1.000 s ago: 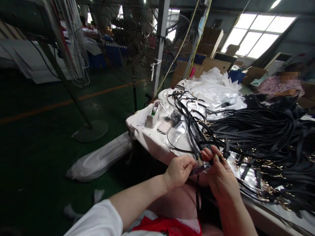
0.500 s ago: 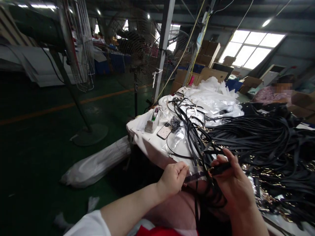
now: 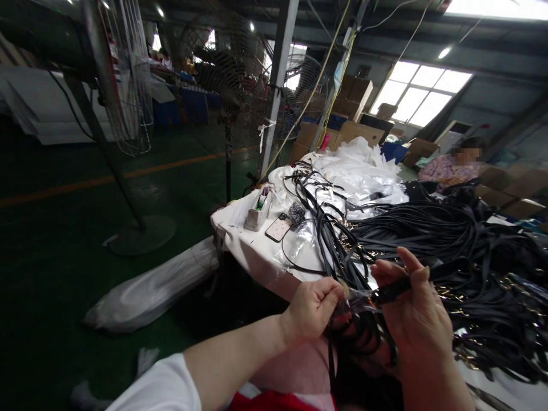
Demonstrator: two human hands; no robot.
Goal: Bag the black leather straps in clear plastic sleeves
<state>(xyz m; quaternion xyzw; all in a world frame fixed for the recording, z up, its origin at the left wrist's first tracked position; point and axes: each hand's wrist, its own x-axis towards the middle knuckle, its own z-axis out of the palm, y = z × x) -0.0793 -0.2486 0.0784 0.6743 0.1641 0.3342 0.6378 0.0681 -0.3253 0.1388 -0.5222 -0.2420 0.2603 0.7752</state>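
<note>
My left hand (image 3: 314,305) is closed in a pinch on a small clear plastic wrapper (image 3: 351,298) at the end of a black strap (image 3: 387,293). My right hand (image 3: 411,311) grips that strap between thumb and fingers, with more of the strap looped below it and hanging toward my lap. Both hands are held just in front of the near edge of a white-covered table (image 3: 252,245). A large heap of black straps (image 3: 462,240) with gold metal fittings lies on the table right behind my hands.
A tape dispenser (image 3: 257,212), a phone (image 3: 277,228) and clear bags lie on the table's left end. White plastic bags (image 3: 359,171) are piled further back. A person (image 3: 454,165) sits at the far right. Standing fans (image 3: 128,85) and a white roll (image 3: 154,288) are on the green floor.
My hands have drawn closer together again, the left pinching the wrapper at the strap's end. The view has shifted slightly to the right and down.
</note>
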